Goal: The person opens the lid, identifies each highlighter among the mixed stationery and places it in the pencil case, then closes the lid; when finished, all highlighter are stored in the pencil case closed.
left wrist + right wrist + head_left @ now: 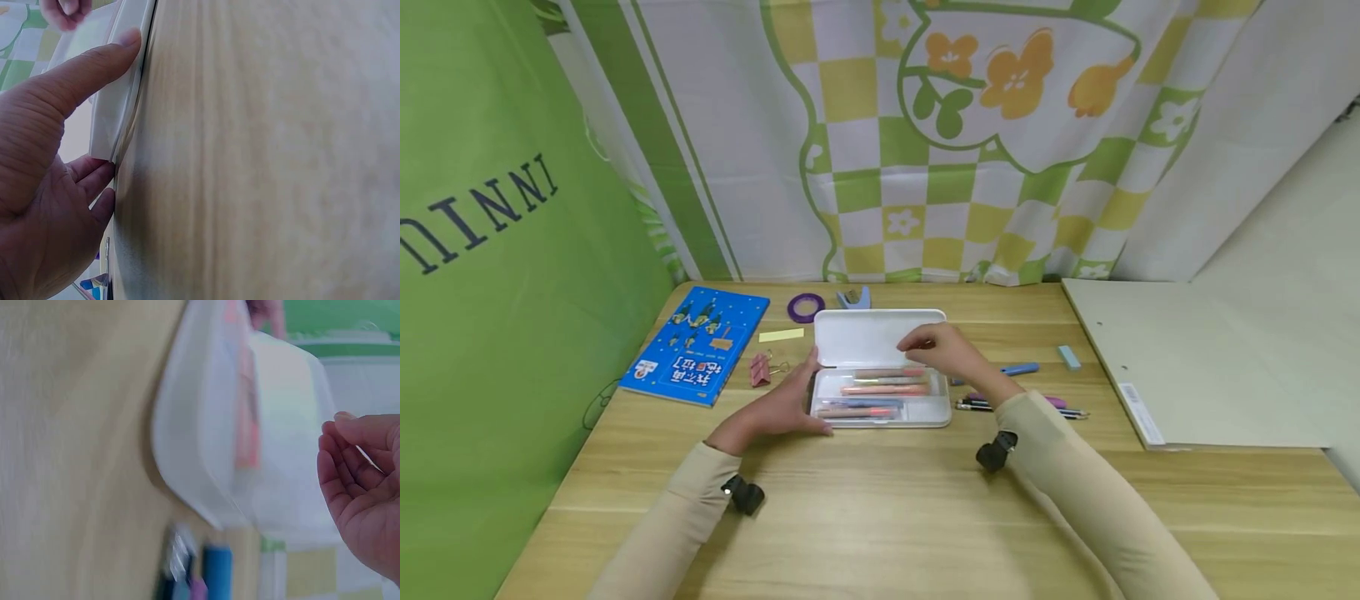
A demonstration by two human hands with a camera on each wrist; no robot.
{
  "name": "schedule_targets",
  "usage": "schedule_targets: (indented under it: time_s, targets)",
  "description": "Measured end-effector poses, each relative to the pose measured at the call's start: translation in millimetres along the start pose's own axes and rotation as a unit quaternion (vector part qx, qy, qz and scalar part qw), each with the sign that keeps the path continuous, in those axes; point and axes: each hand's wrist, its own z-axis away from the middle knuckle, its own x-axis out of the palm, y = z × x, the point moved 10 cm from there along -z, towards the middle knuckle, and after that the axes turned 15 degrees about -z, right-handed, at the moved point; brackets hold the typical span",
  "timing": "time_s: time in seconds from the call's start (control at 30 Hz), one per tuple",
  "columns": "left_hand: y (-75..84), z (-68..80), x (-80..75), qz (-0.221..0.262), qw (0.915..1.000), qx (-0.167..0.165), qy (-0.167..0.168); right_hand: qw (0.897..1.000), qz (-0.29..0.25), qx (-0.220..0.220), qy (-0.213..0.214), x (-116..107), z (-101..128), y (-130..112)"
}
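Pale wooden table (880, 517), smooth matt grain; translucent white plastic pencil case (880, 337), lightly glossy; blue paperback book (698, 344) with shiny cover; printed green-checked cloth curtain (925, 142), soft matt.

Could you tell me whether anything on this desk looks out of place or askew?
Nothing looks damaged or spilled. A few pens and a blue cutter lie loose beside the open pencil case, which the left hand steadies while the right hand hovers over it.
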Motion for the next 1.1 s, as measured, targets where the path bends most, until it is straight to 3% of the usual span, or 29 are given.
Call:
schedule_targets:
  time_s: [0.27,0.53,0.77,0.9,1.1]
  targets:
    - [-1.1,-0.7,0.0,0.003,1.0,0.004,0.004,0.989,-0.085,0.022,0.118,-67,19,10]
    - [-0.7,0.4,-0.1,0.003,1.0,0.005,0.001,0.975,-0.142,0.071,0.155,-82,20,36]
    - [1.9,3.4,-0.8,0.008,0.9998,-0.003,-0.016,0.975,-0.164,0.103,0.113,-67,17,46]
    - [4.4,2.9,-4.3,0.017,0.9998,0.01,-0.001,0.975,-0.168,0.117,0.087,-57,18,47]
    - [4.6,2.7,-6.0,0.042,0.9986,0.025,0.02,0.975,-0.186,0.098,0.077,-54,21,43]
